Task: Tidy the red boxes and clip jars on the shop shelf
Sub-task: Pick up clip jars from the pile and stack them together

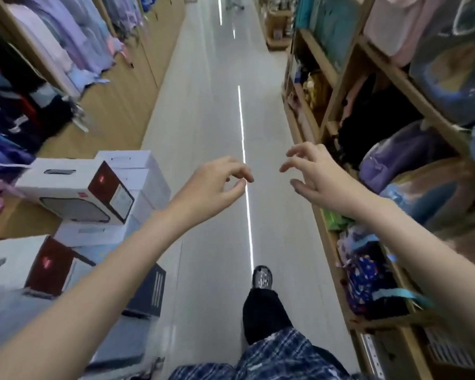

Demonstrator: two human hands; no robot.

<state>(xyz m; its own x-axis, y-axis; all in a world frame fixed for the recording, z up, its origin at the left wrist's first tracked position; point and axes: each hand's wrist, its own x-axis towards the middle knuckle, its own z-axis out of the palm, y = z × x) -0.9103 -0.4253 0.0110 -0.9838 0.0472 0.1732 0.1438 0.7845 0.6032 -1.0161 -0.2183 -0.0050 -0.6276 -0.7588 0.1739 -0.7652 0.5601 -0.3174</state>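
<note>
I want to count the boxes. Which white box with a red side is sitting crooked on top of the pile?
The upper white box with the red end, nearest the left hand. It sits tilted and skewed across the stack, while the lower red-ended box lies flatter.

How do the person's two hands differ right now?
The left hand has fingers curled inward, fingertips close to the thumb; the right hand has fingers spread, a wider grip. The left sits lower in the picture, the right higher, nearer the shelf. Both hold nothing, above the aisle floor.

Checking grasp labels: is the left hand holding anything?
No. Left hand is empty, fingers loosely curled over the aisle floor.
</note>
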